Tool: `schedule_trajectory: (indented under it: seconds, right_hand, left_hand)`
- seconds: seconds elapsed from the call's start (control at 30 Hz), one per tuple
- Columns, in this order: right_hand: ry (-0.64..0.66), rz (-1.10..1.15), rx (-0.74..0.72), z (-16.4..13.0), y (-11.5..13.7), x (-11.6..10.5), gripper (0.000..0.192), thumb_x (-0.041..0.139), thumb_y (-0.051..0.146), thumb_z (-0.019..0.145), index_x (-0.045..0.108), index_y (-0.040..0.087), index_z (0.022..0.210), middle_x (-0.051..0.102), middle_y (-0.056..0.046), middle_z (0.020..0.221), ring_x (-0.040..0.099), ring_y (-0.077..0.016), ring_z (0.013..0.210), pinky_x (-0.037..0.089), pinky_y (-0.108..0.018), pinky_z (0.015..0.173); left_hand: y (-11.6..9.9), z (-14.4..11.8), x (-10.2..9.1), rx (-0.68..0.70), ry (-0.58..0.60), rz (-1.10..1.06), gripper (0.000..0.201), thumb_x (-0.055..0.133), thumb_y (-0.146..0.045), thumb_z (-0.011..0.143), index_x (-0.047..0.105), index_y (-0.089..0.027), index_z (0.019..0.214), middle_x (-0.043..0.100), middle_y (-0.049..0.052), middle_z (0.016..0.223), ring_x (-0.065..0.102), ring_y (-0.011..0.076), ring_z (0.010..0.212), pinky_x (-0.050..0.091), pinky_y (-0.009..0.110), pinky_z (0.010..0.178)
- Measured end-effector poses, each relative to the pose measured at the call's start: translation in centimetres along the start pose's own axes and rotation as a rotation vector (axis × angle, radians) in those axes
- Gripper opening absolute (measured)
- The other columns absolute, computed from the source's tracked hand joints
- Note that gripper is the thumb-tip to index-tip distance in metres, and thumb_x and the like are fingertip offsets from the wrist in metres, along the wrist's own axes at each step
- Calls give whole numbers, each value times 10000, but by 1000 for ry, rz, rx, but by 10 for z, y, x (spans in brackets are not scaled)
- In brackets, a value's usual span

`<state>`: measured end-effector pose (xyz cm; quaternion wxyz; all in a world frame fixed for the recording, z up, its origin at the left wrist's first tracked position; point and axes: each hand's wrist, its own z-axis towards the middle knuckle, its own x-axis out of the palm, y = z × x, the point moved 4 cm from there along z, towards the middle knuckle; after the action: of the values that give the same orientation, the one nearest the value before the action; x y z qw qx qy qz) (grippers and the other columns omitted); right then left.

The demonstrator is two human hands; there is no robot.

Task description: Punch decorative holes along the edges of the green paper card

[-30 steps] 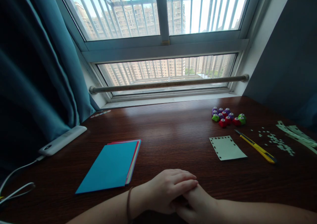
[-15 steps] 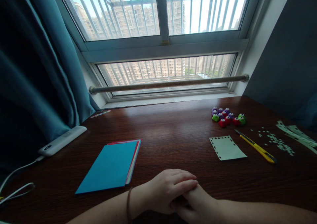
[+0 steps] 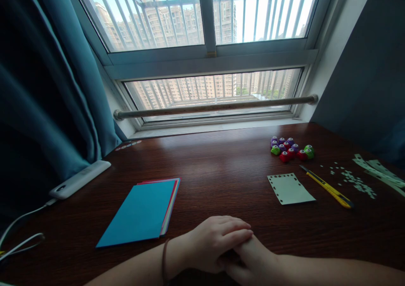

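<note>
At the front edge of the desk my two hands are clasped together. My left hand (image 3: 218,239), with a thin brown band (image 3: 165,260) at its wrist, lies on top with its fingers closed over my right hand (image 3: 253,254). The right fingers fold in beneath the left palm and are partly hidden. No object shows in either hand. Nearest the left forearm is a stack of coloured paper (image 3: 139,214), blue on top. Beyond the right hand lies a pale green paper square (image 3: 292,189), with small shapes punched along two of its edges.
A yellow utility knife (image 3: 329,189) lies right of the square, blade out. Past it are punched paper bits (image 3: 359,184) and paper strips (image 3: 379,170). Several red, purple and green craft punches (image 3: 289,149) cluster farther back. A white power strip (image 3: 80,179) with a cable rests by the curtain (image 3: 57,75).
</note>
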<state>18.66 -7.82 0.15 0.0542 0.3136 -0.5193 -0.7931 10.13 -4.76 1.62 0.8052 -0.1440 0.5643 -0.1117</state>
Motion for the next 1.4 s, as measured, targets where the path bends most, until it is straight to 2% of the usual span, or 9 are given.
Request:
schedule_trajectory:
  seconds: [0.97, 1.4]
  right_hand:
    - [-13, 12, -22, -2, -1, 0, 406, 491, 121, 685, 577, 78, 1079, 611, -131, 1061, 565, -218, 995, 454, -296, 883]
    - [-13, 1, -26, -2, -2, 0, 389, 492, 130, 690, 590, 100, 1066, 620, -113, 1051, 575, -211, 964, 460, -289, 863]
  left_hand:
    - [-1, 1, -2, 11, -10, -8, 582, 488, -208, 748, 280, -138, 1287, 518, 134, 1186, 522, 222, 1048, 443, 342, 905]
    - [-1, 0, -1, 4, -11, -11, 582, 488, -204, 749, 282, -142, 1290, 515, 131, 1192, 518, 221, 1053, 435, 343, 912]
